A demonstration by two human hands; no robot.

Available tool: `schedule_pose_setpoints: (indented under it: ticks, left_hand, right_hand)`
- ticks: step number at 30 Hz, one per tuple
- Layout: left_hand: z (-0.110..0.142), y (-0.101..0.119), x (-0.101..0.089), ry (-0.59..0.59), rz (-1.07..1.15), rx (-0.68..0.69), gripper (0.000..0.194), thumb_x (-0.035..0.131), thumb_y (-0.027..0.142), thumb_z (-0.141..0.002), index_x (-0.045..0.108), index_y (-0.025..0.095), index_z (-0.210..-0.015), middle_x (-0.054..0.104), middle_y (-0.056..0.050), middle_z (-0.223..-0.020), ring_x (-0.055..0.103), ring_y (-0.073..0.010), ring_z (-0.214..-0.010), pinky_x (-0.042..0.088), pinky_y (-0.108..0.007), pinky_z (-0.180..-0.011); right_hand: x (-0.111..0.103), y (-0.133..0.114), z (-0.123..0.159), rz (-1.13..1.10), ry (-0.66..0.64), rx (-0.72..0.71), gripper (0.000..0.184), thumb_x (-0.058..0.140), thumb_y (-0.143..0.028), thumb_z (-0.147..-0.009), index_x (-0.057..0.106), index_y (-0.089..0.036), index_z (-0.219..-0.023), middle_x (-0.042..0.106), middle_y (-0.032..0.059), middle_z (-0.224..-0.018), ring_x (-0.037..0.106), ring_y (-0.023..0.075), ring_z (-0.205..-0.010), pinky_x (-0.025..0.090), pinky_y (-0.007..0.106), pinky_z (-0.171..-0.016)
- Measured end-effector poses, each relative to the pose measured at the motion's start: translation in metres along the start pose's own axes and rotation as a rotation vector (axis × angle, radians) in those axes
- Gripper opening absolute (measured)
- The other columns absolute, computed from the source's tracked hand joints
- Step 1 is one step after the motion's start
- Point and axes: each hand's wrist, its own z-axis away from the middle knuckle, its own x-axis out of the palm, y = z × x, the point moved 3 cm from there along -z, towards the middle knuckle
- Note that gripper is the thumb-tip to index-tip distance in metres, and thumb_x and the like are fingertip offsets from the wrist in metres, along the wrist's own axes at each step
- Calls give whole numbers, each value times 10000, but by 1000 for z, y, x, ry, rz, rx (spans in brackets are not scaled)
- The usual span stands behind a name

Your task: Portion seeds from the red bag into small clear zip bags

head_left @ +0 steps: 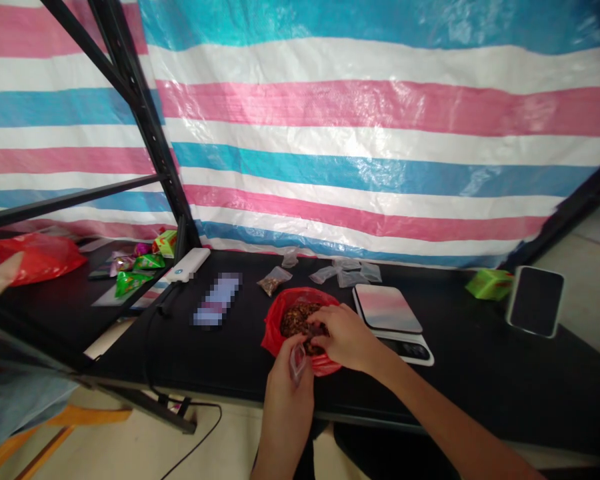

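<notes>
A red plastic bag (275, 320) lies open on the black table (480, 360), filled with dark brown bits (295, 317). My right hand (347, 337) reaches into the bag with its fingers pinched on some of the brown bits. My left hand (287, 380) is closed on a small clear pouch (297, 360) held at the bag's near edge.
A small scale (387, 310) sits right of the bag. Several clear pouches (353, 272) and one filled pouch (274, 281) lie behind. A white power bank (189, 265), green packets (130, 280), a green box (490, 283) and a dark device (536, 301) are around. A striped tarp hangs behind.
</notes>
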Motion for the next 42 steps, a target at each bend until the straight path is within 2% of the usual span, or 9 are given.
schedule_pose_setpoints:
  ticks: [5,8,12,15,20,24,28,34,42]
  left_hand:
    - [9,10,-11,70,-129,39,359,566,318,-951,597,226,-1296,672,-121,-1328,659,-256,-1234,543,-414,-1041]
    - [8,31,-27,112,-231,31,325,596,359,-942,606,244,-1246,703,-95,-1216,692,-253,-1117,566,-397,-960]
    - [-28,56,-33,-70,-86,97,367,657,402,-910,557,232,-1219,704,-26,-975,702,-188,-896,574,-305,-824]
    - [-73,63,-36,-71,-248,217,326,683,372,-884,576,219,-1151,682,-13,-951,663,-171,-856,530,-292,-810]
    - [-137,61,-32,-242,-531,372,71,591,237,-897,612,198,-952,655,3,-838,616,-161,-783,451,-267,-742]
    - [-157,62,-21,-408,-568,419,103,556,211,-892,647,201,-940,660,11,-805,607,-156,-739,407,-250,-676]
    - [-171,58,-10,-534,-418,427,136,589,202,-847,666,182,-957,695,0,-855,614,-162,-766,420,-242,-668]
    - [-194,39,-6,-520,-348,419,169,647,191,-808,654,153,-972,692,7,-858,593,-148,-743,413,-231,-658]
    - [-179,27,0,-531,-173,411,300,666,212,-863,612,180,-1156,708,-24,-1081,670,-183,-957,496,-278,-859]
  right_hand:
    - [0,1,6,-87,83,41,240,743,-230,-838,746,-275,-1074,782,13,-1024,687,229,-945,415,366,-883]
    - [2,7,9,-151,133,83,254,741,-240,-848,737,-268,-1100,784,25,-1029,683,236,-961,408,391,-923]
    - [4,14,10,-231,187,83,257,730,-225,-857,696,-251,-1110,771,28,-1080,675,236,-1023,364,436,-995]
    - [1,18,10,-282,253,100,259,707,-235,-882,638,-254,-1131,751,20,-1119,668,233,-1067,341,465,-1033]
    - [-12,28,4,-382,375,121,225,633,-288,-944,546,-257,-1149,707,29,-1112,647,233,-1087,439,415,-993]
    - [-18,31,-16,-532,461,43,236,596,-289,-969,500,-252,-1180,674,35,-1122,646,202,-1073,487,351,-985]
    - [-16,27,-47,-517,380,-29,262,639,-261,-937,538,-248,-1178,665,26,-1109,649,195,-1020,500,339,-959]
    - [-17,29,-71,-410,350,-179,267,639,-237,-953,617,-244,-1219,636,68,-1193,615,222,-1114,485,360,-1010]
    - [-14,23,-59,-293,306,-302,465,475,-54,-933,622,-267,-1318,538,98,-1386,513,244,-1323,427,402,-1123]
